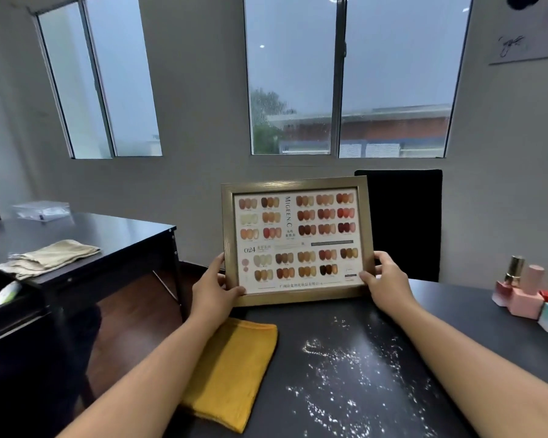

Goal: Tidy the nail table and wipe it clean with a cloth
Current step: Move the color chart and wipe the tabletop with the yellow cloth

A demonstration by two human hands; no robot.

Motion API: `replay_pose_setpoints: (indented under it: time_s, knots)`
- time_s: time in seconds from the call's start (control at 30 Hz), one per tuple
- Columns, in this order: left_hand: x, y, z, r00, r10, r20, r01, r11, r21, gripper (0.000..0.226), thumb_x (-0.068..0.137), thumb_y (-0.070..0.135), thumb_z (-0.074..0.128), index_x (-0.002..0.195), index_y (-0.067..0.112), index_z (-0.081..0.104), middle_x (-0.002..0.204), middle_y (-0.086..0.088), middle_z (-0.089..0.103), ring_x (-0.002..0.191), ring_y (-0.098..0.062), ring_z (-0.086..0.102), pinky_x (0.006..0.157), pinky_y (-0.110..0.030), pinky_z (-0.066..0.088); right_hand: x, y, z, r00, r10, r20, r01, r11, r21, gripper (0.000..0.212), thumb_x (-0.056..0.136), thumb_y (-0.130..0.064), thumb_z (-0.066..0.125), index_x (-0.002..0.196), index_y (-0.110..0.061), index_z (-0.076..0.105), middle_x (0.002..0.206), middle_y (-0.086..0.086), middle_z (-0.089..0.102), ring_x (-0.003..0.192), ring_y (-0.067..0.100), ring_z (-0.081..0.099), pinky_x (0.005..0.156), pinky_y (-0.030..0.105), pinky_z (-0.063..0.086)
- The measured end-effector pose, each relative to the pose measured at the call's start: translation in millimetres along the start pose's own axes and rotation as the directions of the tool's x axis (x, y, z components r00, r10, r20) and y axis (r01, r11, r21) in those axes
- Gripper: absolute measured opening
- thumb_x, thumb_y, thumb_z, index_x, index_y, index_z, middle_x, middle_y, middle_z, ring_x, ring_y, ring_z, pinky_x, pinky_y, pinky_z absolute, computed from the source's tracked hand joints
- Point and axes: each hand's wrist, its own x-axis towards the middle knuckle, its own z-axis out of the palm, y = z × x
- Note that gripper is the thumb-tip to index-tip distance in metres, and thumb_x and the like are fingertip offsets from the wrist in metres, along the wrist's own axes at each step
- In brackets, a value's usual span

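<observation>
1. Both hands grasp the framed colour chart (296,241) at centre frame. The left hand (214,284) is on its lower-left corner and the right hand (386,279) on its lower-right, thumbs on the front.
2. Chart is upright, facing the camera, at the far edge of the dark counter (440,317). Can't tell if its lower edge touches.
3. Yellow cloth (231,371) lies flat at the counter's left edge, lower centre.
4. White dust (339,374) is scattered just right of the cloth.
5. Polish bottles (525,292) are clustered at the right edge.
6. Beige cloth (49,257) is on a second counter (114,229), left.
</observation>
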Motion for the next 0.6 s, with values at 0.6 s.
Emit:
replay_pose_setpoints:
  time_s: [0.6]
  knots:
    - [71, 5, 14, 0.986, -0.038, 0.164, 0.034, 0.999, 0.027, 0.078, 0.08, 0.005, 0.068, 0.144, 0.028, 0.03, 0.107, -0.002, 0.052, 0.103, -0.022, 0.054, 0.089, -0.04, 0.051, 3, 8, 2, 0.998, -0.047, -0.043, 0.048, 0.999, 0.01, 0.029, 0.082, -0.019, 0.071, 0.098, -0.027, 0.048, 0.078, -0.011, 0.061, 0.072, 0.001, 0.057, 0.055, 0.019, 0.038]
